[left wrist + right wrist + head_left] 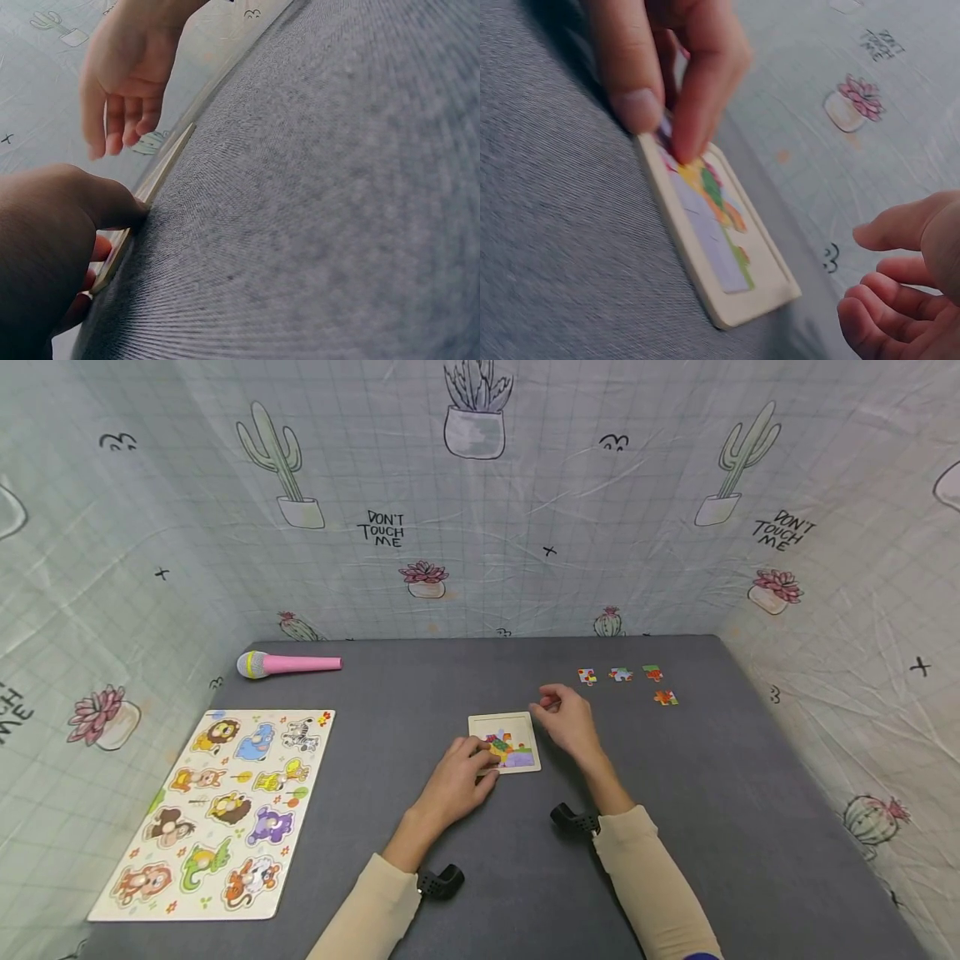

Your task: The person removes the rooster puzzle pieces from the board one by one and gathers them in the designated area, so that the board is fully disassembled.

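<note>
A small square jigsaw puzzle tray (504,717) lies on the grey table, with a pale wooden rim and coloured pieces filling its lower part. My left hand (459,781) holds the tray at its near left corner. The thumb is against the rim and a fingertip rests on the pieces, as the right wrist view shows; part of the picture is hidden under that hand. Just beyond the tray's right side hovers my right hand (567,722), fingers loosely bent and nothing seen in them. In the left wrist view that right hand (135,82) hangs above the table.
Several loose jigsaw pieces (620,674) lie at the back right. A large animal puzzle board (303,827) covers the left side of the table. Behind it lies a pink toy microphone (300,664). Patterned cloth (510,527) walls the table at the back and sides.
</note>
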A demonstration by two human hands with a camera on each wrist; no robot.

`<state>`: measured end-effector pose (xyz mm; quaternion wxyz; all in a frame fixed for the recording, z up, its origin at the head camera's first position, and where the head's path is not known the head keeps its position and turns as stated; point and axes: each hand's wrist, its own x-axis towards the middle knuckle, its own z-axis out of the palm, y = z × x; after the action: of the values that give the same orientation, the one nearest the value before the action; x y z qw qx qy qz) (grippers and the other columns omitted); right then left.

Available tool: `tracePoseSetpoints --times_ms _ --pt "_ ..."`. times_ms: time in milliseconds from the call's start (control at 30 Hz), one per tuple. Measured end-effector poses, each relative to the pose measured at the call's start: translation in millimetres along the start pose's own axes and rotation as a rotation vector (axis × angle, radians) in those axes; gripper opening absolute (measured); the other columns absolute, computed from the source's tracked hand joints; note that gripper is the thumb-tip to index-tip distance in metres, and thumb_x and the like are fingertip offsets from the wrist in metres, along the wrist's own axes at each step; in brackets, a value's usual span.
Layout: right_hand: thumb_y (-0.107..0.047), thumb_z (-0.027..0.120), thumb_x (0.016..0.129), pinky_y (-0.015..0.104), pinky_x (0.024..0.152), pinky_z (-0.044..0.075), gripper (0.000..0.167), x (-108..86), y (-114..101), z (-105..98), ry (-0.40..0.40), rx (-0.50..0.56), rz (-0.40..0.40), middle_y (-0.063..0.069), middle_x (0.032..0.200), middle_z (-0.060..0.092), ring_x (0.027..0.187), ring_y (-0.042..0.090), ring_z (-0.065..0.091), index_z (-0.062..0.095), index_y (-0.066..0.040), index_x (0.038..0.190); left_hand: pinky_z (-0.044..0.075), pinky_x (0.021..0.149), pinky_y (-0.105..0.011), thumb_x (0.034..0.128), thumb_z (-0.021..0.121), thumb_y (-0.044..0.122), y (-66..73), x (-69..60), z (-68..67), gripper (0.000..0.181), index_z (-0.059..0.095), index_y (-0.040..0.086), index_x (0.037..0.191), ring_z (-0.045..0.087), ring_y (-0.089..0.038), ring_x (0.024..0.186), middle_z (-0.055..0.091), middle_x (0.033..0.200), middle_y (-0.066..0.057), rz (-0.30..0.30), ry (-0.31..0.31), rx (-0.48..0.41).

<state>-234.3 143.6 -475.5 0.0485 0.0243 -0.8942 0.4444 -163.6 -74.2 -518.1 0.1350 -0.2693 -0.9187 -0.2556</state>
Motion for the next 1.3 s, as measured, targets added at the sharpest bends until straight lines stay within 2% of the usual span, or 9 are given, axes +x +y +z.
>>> tracePoseSetpoints --times_ms 167,367,633,1033,1300 --pt "-0.021 0.073 0.09 0.04 0.08 0.054 0.041 -1.5 -4 11 -0.063 -0.044 -0.016 0.015 0.102 0.068 0.088 0.026 0.066 0.066 0.0 0.125 0.048 0.096 -0.038 0.09 0.074 0.018 -0.7 0.5 0.5 0.014 0.076 0.012 0.103 0.058 -0.023 0.104 0.066 0.112 -0.005 0.01 0.009 -0.008" --pt "-0.019 0.074 0.089 0.039 0.078 0.052 0.037 -6.0 -8 21 -0.151 -0.078 -0.062 0.014 0.101 0.066 0.086 0.023 0.063 0.068 0.001 0.12 0.049 0.095 -0.038 0.0895 0.074 0.018 -1.0 -0.1 0.1 0.015 0.076 0.013 0.103 0.058 -0.023 0.104 0.066 0.113 -0.005 0.018 0.016 -0.008" --pt "-0.017 0.077 0.087 0.036 0.079 0.052 0.031 -8.8 -7 28 -0.26 -0.105 -0.108 0.012 0.103 0.065 0.087 0.021 0.062 0.073 -0.003 0.115 0.049 0.093 -0.037 0.0896 0.074 0.019 -0.7 -1.4 0.6 0.014 0.075 0.014 0.103 0.058 -0.022 0.103 0.065 0.113 -0.003 0.014 0.016 0.002" --pt "-0.016 0.076 0.088 0.033 0.072 0.05 0.022 -9.3 -7 32 -0.291 -0.177 -0.216 0.01 0.098 0.067 0.081 0.018 0.06 0.077 -0.007 0.107 0.049 0.093 -0.037 0.0901 0.073 0.019 -1.6 -0.8 1.3 0.015 0.075 0.013 0.103 0.058 -0.022 0.102 0.066 0.113 -0.005 0.011 0.01 -0.008" --pt "-0.017 0.074 0.089 0.032 0.071 0.047 0.021 -11.0 -5 34 -0.303 -0.178 -0.201 0.01 0.099 0.063 0.079 0.017 0.056 0.077 -0.007 0.107 0.049 0.093 -0.037 0.0897 0.074 0.018 -2.0 -1.4 1.8 0.015 0.075 0.012 0.103 0.058 -0.023 0.102 0.066 0.112 -0.005 0.014 0.013 -0.008"
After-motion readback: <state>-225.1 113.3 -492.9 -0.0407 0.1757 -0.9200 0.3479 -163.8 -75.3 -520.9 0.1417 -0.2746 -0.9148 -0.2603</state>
